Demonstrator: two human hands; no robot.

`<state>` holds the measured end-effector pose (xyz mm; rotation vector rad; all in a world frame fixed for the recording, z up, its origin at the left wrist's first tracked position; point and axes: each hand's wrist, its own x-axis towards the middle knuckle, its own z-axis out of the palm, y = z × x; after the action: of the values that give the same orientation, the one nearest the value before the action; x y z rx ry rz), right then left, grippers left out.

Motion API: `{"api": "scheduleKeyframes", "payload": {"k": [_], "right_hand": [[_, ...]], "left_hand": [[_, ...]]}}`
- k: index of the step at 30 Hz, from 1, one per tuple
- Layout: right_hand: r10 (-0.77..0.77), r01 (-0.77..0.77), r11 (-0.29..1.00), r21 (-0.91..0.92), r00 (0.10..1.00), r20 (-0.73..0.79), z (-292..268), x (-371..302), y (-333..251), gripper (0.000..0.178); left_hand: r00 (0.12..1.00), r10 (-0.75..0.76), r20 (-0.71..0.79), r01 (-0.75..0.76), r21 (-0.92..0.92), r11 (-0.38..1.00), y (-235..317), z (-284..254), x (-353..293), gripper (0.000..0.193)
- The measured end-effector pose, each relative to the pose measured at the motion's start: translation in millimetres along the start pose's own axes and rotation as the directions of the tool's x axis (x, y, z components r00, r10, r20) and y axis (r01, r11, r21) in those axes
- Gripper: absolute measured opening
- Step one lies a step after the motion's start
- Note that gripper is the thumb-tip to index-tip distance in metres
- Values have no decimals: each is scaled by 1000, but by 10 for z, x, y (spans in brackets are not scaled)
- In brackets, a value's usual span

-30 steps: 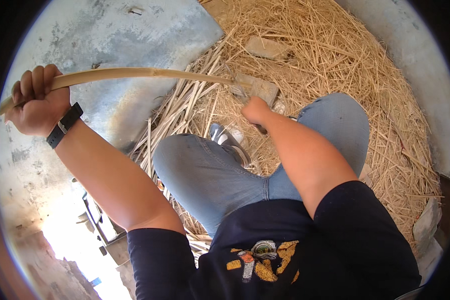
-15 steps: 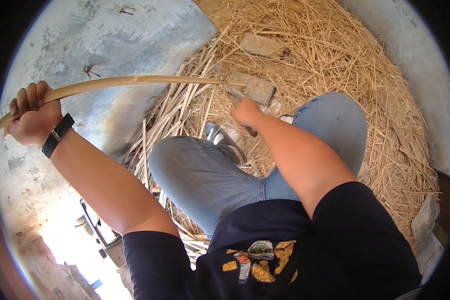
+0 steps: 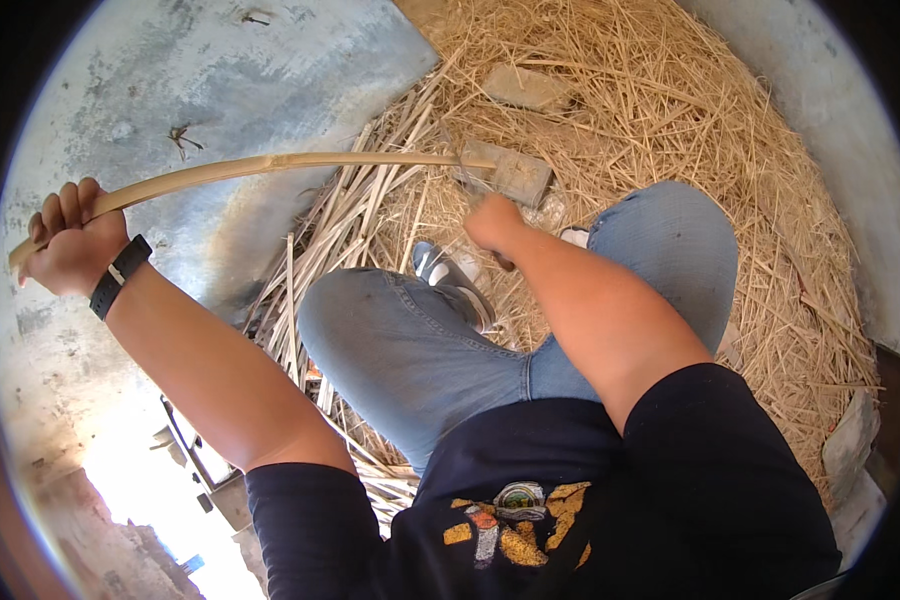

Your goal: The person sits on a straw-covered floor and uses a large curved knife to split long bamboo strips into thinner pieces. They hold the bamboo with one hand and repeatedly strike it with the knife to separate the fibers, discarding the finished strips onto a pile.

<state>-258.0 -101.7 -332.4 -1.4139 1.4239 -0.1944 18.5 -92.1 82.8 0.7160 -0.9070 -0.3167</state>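
A long pale bamboo strip (image 3: 270, 162) runs across the upper left to a brick. My left hand (image 3: 73, 240) is wrapped round its left end, with a black watch on the wrist. The strip's far end rests on the brick (image 3: 521, 177). Close by, my right hand (image 3: 493, 222) is closed round a knife (image 3: 459, 168); its thin blade meets the strip near that end. Part of the dark handle shows below the fist, and the fingers hide the rest of it.
Straw-like shavings (image 3: 660, 120) cover the floor, and another brick (image 3: 526, 88) lies among them. A bundle of split strips (image 3: 355, 205) lies beside the wall (image 3: 220, 80) on the left. My bent knees are on both sides of my right hand's work spot.
My left hand has shifted slightly right and down, and the strip has slid a little to the right over the brick. My right hand has barely moved.
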Motion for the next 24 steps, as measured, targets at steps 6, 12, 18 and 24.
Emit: {"api": "scheduleKeyframes", "payload": {"k": [6, 12, 18, 24], "right_hand": [[-348, 318, 928, 196, 926, 146, -222, -718, -832, 47], [-62, 62, 996, -58, 998, 5, 2, -111, -40, 32], [-291, 285, 949, 137, 956, 27, 17, -505, -552, 24], [-56, 69, 990, -127, 993, 101, -110, -49, 23, 34]], "left_hand": [[999, -32, 35, 33, -20, 999, 32, -352, 219, 59], [982, 82, -167, -34, 273, 961, -75, 135, 10, 63], [976, 82, -202, -43, 188, 981, -20, -345, 79, 63], [975, 95, -201, -49, 222, 974, -39, -48, -24, 62]]}}
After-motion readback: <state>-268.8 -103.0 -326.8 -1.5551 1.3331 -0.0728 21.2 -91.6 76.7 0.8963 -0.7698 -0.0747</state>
